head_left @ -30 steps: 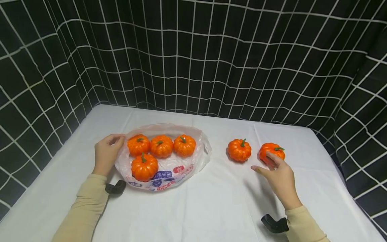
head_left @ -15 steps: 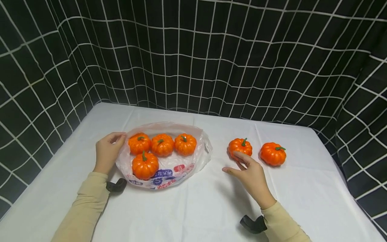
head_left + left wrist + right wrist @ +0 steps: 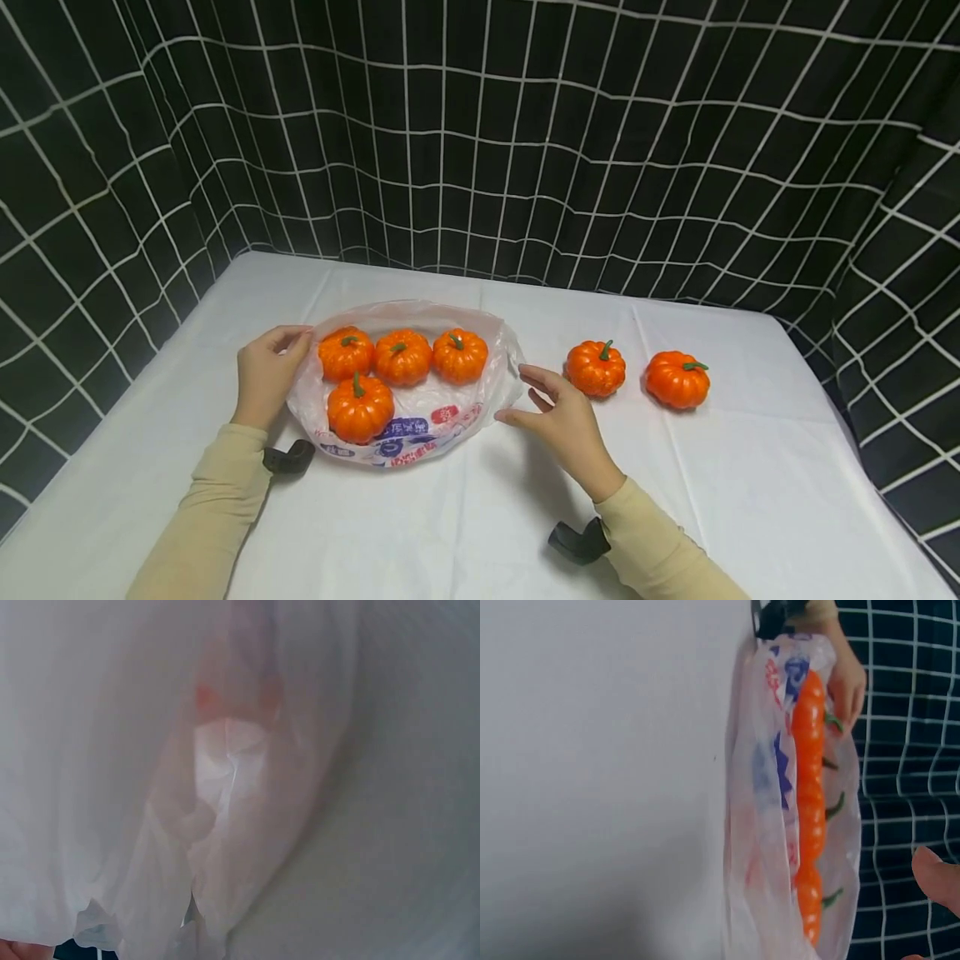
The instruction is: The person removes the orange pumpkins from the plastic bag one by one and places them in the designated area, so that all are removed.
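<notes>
A thin white plastic bag (image 3: 495,367) with red and blue print lies spread on the table, its mouth facing up. Several small orange pumpkins (image 3: 360,410) with green stems sit inside it. My left hand (image 3: 264,379) pinches the bag's left rim between thumb and fingers; in the left wrist view the bag's film (image 3: 247,802) fills most of the frame. Beside the right rim is my right hand (image 3: 570,429), thumb and fingers apart with nothing between them; whether its fingertips touch the bag is unclear. The right wrist view shows its thumb (image 3: 937,879) at the right edge.
Two more pumpkins stand on the white cloth to the right, a nearer one (image 3: 596,369) and a farther one (image 3: 677,381). A black curtain (image 3: 480,150) with a white grid surrounds the table (image 3: 420,533). Both wrists carry a black mount (image 3: 579,543).
My right hand has moved left, from over the far right pumpkin, past the other one, to the bag's right rim. Both loose pumpkins stay in place, and my left hand keeps its hold.
</notes>
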Action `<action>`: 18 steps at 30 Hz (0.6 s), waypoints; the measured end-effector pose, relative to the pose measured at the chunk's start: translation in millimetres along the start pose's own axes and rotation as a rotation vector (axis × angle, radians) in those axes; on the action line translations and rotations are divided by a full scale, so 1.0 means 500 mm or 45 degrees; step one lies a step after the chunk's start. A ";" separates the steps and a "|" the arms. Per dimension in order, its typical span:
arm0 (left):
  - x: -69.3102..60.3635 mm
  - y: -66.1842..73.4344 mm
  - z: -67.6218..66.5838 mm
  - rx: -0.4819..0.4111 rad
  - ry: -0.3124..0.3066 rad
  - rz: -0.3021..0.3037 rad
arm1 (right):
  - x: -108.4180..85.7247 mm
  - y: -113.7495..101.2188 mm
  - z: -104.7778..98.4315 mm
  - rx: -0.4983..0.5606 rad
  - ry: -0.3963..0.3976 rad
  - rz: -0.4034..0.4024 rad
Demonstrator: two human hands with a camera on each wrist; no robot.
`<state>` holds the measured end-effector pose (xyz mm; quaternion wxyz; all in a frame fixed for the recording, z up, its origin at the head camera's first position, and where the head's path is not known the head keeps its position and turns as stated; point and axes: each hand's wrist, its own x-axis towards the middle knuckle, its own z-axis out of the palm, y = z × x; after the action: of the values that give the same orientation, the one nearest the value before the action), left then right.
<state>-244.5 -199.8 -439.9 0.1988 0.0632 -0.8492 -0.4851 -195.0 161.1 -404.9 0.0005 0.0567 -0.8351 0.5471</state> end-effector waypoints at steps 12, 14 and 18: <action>0.003 -0.007 0.003 -0.027 0.014 0.019 | 0.014 -0.020 0.072 0.020 -0.113 -0.026; 0.002 -0.007 0.002 -0.029 0.014 0.020 | 0.016 -0.023 0.082 0.018 -0.127 -0.036; 0.002 -0.005 0.000 -0.025 0.016 0.020 | 0.024 -0.029 0.105 0.025 -0.140 -0.047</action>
<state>-245.5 -201.1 -441.6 0.2086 0.0578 -0.8436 -0.4914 -202.3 106.3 -412.1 -0.0357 0.1022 -0.8274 0.5511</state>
